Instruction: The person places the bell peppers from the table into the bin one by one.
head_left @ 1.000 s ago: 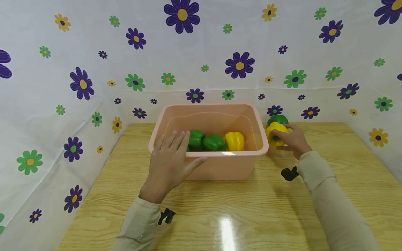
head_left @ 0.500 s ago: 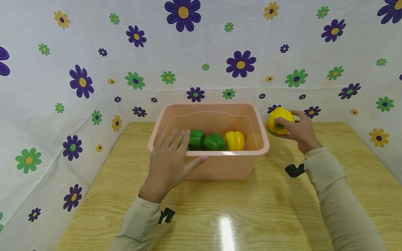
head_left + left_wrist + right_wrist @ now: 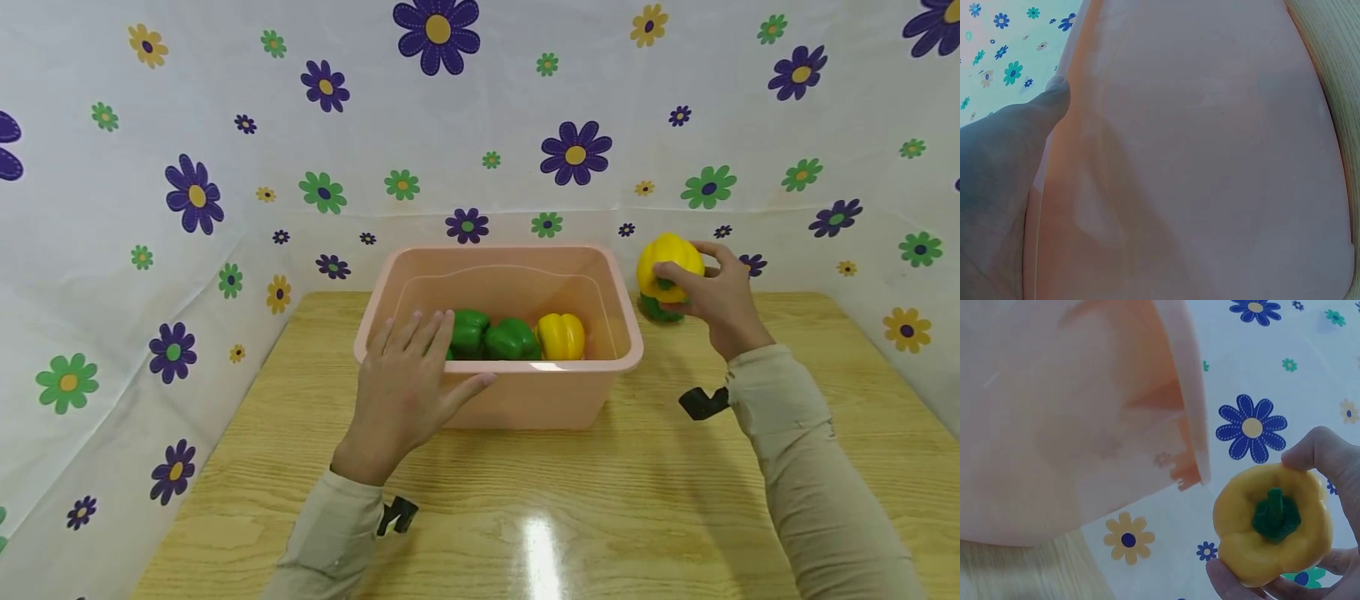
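My right hand (image 3: 723, 296) grips a yellow bell pepper (image 3: 670, 265) beside the bin's right end. Its green stem (image 3: 1275, 515) faces the right wrist camera, with thumb and fingers around the sides. Under it in the head view, a green bell pepper (image 3: 660, 309) on the table is mostly hidden. My left hand (image 3: 405, 392) rests with straight fingers over the front rim of the pink plastic bin (image 3: 525, 400); its thumb (image 3: 1054, 103) lies along the rim in the left wrist view. Inside the bin are green bell peppers (image 3: 512, 340) and a yellow one (image 3: 561, 337).
The bin stands on a wood-grain table (image 3: 480, 517) near its back edge. A white cloth (image 3: 510, 108) printed with flowers hangs behind and along both sides. Small black devices (image 3: 703, 403) sit at both wrists.
My right hand has lifted the yellow bell pepper up and slightly right, from in front of the green one to above it. The left hand has stayed on the rim.
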Demonstrator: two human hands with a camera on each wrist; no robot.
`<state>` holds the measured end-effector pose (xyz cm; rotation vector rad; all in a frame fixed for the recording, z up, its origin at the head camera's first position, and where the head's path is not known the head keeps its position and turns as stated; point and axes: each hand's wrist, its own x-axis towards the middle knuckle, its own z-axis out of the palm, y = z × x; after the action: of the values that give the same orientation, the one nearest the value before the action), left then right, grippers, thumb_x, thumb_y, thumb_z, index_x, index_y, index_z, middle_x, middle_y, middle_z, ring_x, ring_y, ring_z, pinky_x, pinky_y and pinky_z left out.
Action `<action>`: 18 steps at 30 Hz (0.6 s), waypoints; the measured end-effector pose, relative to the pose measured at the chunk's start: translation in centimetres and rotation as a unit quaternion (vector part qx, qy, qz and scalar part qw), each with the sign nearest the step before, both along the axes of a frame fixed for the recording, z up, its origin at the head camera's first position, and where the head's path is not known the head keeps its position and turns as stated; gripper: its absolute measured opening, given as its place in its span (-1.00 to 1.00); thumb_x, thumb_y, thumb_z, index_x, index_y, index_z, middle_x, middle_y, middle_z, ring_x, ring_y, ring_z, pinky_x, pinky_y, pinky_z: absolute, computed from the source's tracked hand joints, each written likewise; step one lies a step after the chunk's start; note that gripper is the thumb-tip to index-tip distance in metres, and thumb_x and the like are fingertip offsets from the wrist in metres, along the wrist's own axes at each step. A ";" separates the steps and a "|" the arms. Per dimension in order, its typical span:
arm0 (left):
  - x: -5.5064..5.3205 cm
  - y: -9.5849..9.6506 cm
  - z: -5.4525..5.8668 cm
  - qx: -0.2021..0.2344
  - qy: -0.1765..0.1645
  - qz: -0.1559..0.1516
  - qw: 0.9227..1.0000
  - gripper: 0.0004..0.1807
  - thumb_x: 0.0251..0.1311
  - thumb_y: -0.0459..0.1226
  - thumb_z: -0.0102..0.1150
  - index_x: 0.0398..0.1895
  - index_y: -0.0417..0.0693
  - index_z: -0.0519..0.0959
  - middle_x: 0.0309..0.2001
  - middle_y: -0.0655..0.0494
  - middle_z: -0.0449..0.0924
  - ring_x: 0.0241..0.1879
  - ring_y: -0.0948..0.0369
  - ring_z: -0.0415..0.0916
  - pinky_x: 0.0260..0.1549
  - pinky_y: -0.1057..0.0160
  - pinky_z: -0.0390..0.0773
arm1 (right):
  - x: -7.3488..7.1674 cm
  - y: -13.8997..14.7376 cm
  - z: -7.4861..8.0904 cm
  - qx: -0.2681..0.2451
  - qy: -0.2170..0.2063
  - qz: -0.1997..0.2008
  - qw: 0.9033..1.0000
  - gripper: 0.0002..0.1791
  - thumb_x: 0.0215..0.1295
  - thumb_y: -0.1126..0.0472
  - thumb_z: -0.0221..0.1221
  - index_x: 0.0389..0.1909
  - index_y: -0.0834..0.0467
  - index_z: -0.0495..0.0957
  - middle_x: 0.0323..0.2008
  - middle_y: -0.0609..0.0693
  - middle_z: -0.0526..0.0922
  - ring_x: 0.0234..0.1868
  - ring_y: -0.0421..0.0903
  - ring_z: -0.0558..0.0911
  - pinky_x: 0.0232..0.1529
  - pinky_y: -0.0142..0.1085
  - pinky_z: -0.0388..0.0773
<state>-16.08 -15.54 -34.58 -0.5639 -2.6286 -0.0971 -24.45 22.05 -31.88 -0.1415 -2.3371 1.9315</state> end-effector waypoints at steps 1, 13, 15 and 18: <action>0.0 0.0 0.0 -0.001 -0.001 0.001 1.000 0.03 0.28 0.45 -0.11 0.50 -0.18 0.32 0.41 -0.12 0.40 0.43 -0.12 0.28 0.43 -0.24 0.09 | 0.1 -0.1 0.1 0.000 0.004 0.001 1.000 -0.05 0.31 -0.07 0.34 0.54 0.16 0.07 0.16 0.11 0.33 0.06 0.00 0.51 -0.14 -0.29 0.70; 0.0 0.0 0.1 -0.003 0.001 -0.001 1.000 0.04 0.29 0.46 -0.17 0.50 -0.18 0.31 0.41 -0.13 0.40 0.43 -0.12 0.28 0.43 -0.24 0.10 | 0.8 -1.3 2.1 -0.032 0.044 0.018 0.998 -0.11 0.23 -0.03 0.42 0.46 0.14 0.20 0.14 0.11 0.41 0.01 0.00 0.57 -0.20 -0.31 0.71; 0.0 0.0 0.0 -0.003 0.001 0.000 1.000 0.05 0.29 0.48 -0.22 0.50 -0.18 0.31 0.41 -0.13 0.40 0.43 -0.12 0.28 0.43 -0.24 0.09 | 0.9 -1.6 2.4 -0.027 0.045 0.017 0.998 -0.11 0.23 -0.04 0.42 0.47 0.13 0.20 0.16 0.12 0.41 0.02 0.00 0.57 -0.19 -0.30 0.71; 0.0 0.0 0.0 -0.001 0.003 -0.001 1.000 0.06 0.29 0.48 -0.23 0.50 -0.18 0.31 0.41 -0.13 0.40 0.43 -0.12 0.28 0.43 -0.24 0.09 | 1.0 -1.8 2.7 -0.026 0.050 0.022 0.998 -0.12 0.24 -0.03 0.42 0.47 0.11 0.21 0.18 0.13 0.40 0.03 0.01 0.58 -0.17 -0.28 0.71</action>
<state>-16.07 -15.52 -34.61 -0.5678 -2.6231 -0.0923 -23.40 20.20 -29.19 0.0022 -2.2450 1.9714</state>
